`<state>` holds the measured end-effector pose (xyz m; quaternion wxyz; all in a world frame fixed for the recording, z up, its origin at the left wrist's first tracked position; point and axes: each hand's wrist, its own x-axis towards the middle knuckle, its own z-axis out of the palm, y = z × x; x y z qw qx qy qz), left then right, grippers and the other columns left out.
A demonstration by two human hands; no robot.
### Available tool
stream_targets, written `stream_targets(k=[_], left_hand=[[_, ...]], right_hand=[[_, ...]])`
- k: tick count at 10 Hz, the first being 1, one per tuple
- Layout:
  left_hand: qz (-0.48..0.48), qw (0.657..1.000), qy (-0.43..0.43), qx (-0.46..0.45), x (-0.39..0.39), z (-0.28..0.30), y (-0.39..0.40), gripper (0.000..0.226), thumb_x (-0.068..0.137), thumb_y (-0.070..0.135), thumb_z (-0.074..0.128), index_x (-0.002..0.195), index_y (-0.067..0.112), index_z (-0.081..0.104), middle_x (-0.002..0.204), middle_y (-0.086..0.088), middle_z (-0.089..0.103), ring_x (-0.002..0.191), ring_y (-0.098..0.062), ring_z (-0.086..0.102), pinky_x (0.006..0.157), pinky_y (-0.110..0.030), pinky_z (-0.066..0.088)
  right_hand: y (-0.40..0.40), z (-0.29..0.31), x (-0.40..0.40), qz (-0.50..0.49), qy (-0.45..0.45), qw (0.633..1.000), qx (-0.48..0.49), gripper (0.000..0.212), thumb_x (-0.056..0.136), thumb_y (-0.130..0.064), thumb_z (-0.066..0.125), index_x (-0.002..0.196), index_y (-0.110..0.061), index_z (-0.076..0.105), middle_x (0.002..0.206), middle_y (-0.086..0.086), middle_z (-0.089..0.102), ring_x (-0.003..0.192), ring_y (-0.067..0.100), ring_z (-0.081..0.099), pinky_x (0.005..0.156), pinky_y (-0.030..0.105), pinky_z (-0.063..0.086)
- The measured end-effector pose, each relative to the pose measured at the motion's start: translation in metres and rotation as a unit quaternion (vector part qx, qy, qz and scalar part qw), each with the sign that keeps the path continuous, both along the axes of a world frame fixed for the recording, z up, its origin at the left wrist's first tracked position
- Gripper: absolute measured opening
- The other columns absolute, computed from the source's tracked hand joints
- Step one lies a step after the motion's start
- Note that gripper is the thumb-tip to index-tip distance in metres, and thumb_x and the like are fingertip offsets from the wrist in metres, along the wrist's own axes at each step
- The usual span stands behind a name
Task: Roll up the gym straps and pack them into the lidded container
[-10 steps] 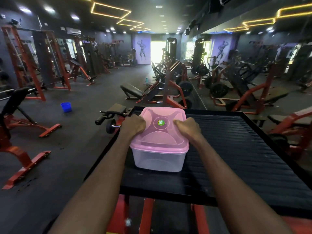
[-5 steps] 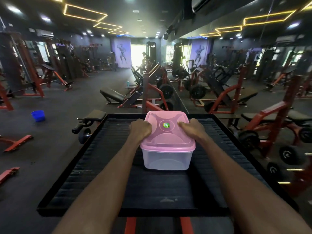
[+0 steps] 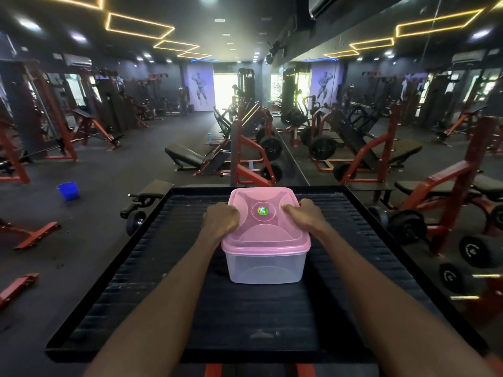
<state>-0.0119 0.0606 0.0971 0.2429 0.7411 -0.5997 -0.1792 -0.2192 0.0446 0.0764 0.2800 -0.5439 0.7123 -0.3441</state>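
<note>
A clear plastic container [image 3: 265,263] with a pink lid [image 3: 265,223] sits on a black ribbed platform [image 3: 130,281], about midway between its left and right edges and nearer the far edge than the near one. The lid is on. A round green sticker [image 3: 263,211] marks the lid's centre. Through the see-through wall nothing can be made out inside; no straps are in view.

The left hand [image 3: 221,220] is curled into a loose fist, gripping the lid's left edge. The right hand [image 3: 306,216] is closed over the lid's right edge, thumb lying along the top and fingers wrapped down the far side. Both forearms reach in from the near edge.

Compared with half a second ago, the hands hold the same places on the lid and the container sits at the same spot on the platform; only the view has shifted slightly. A second ago the container appeared close to the platform's left edge, with the camera turned further to the left.

On the floor to the left stands a blue bucket [image 3: 68,190].
</note>
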Motion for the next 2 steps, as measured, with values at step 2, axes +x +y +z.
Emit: stream_targets(k=[2], left_hand=[[0.000, 1.000, 0.011, -0.008, 0.0063, 0.0032, -0.0089, 0.039, 0.100, 0.027, 0.041, 0.109, -0.001, 0.066, 0.111, -0.017, 0.066, 0.095, -0.032, 0.062, 0.076, -0.034, 0.042]], right_hand=[[-0.0051, 0.0008, -0.0012, -0.023, 0.042, 0.999, -0.006, 0.046, 0.091, -0.049, 0.055, 0.114, -0.010, 0.064, 0.126, 0.016, 0.063, 0.108, 0.033, 0.064, 0.097, 0.051, 0.053]])
